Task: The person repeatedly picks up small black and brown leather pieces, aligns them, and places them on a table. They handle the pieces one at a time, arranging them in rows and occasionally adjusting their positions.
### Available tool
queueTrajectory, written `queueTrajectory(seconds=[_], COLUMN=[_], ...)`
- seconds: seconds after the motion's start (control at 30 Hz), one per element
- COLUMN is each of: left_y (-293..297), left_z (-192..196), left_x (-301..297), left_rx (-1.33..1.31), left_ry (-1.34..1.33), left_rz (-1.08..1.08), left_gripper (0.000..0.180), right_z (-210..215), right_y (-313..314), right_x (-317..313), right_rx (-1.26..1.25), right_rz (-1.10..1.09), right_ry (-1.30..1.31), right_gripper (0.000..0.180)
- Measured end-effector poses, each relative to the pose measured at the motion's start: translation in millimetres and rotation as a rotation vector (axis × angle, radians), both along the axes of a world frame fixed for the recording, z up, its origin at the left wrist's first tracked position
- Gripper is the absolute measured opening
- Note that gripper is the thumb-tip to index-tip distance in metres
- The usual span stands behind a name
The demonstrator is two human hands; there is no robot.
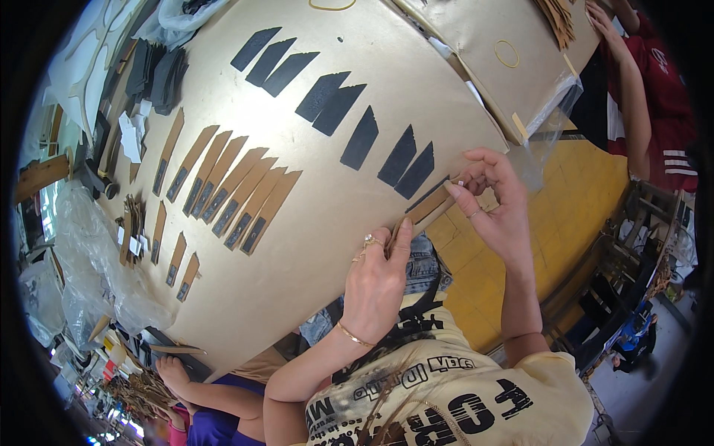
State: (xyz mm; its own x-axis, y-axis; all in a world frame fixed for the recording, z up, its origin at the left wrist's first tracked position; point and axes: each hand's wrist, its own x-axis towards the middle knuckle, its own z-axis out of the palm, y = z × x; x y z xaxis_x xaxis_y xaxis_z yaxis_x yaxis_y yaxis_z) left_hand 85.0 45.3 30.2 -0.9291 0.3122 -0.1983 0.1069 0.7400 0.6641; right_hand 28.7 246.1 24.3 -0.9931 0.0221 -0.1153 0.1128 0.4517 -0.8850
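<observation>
Near the table's edge in front of me, my left hand (pixel 375 279) is closed on the lower end of a brown strip (pixel 433 206) with a dark edge, thumb laid along it. My right hand (pixel 494 197) pinches a small white piece (pixel 460 183) between thumb and fingertips, right by the strip's upper end; whether it also touches the strip I cannot tell. Beyond them, several flat black pieces (pixel 360 139) with slanted ends lie in a diagonal row. To the left lie several brown strips (pixel 236 192), pointed at one end, each with a black patch at the other.
Stacked black pieces (pixel 169 80), white paper scraps (pixel 131 136) and crumpled clear plastic (pixel 93 260) crowd the table's left side. A co-worker's hand (pixel 173 375) rests at the near left edge. Another person in red (pixel 658 97) stands at a second table (pixel 461 30), far right.
</observation>
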Motion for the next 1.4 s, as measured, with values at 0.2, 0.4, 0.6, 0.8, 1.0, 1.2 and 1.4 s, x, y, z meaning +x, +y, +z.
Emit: queueTrajectory(seconds=[0.2, 0.4, 0.6, 0.8, 1.0, 1.2, 1.4], left_y=[0.4, 1.2, 2.6, -3.5, -18.1, -92.8, -131.2], left_z=[0.7, -0.6, -3.4, -4.6, -0.3, 19.6, 33.4], left_x=[-0.3, 0.5, 0.5, -5.7, 1.3, 44.6, 73.6], left_rx=[-0.007, -0.018, -0.029, 0.205, 0.449, 0.535, 0.431], left_ry=[-0.014, 0.019, 0.068, 0.025, 0.04, -0.147, 0.007], left_rz=[0.0, 0.003, 0.001, 0.126, 0.266, 0.616, 0.727], left_gripper=[0.048, 0.048, 0.047, 0.036, 0.022, 0.017, 0.025], right_z=[-1.6, -11.5, -28.8, -17.6, -8.6, 5.5, 8.2], right_y=[-2.0, -3.0, -7.5, -11.3, -47.1, -133.5, -189.0], right_x=[0.6, 13.6, 30.5, 48.7, 56.0, 67.6, 61.9], right_rx=[0.025, 0.316, 0.846, 0.913, 0.817, 0.515, 0.273], right_rz=[-0.015, 0.054, 0.138, 0.316, 0.455, 0.583, 0.692], right_ry=[0.024, 0.216, 0.612, 0.579, 0.491, 0.409, 0.341], right_gripper=[0.036, 0.03, 0.045, 0.044, 0.042, 0.041, 0.03])
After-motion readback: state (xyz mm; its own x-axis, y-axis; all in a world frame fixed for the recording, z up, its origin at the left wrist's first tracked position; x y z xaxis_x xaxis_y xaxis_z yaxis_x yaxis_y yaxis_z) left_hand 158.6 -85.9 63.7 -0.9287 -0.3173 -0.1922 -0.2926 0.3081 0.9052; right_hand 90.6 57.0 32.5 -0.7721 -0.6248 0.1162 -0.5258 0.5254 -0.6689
